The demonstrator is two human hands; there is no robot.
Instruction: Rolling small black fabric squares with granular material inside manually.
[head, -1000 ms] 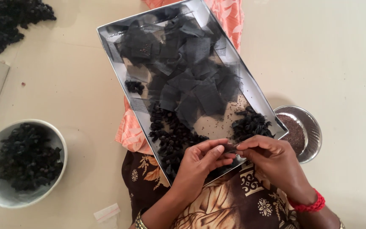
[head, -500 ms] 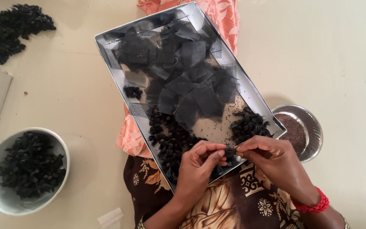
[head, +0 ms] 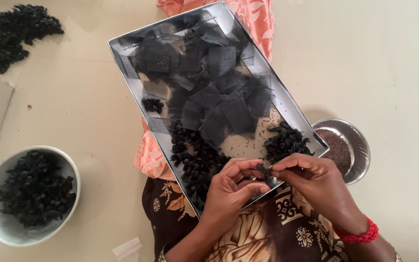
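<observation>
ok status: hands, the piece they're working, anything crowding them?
Left hand and right hand pinch one small black piece between fingertips. Over near edge of silver tray. Black mesh squares lie farther up; nothing blocking.

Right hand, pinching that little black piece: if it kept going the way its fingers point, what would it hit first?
The right hand points leftward, so it would likely meet the left hand fingertips first, already touching the same small black piece. Depth looks about level.

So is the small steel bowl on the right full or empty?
Partly full: the small steel bowl holds a layer of fine brown seeds, with bare rim above.
</observation>
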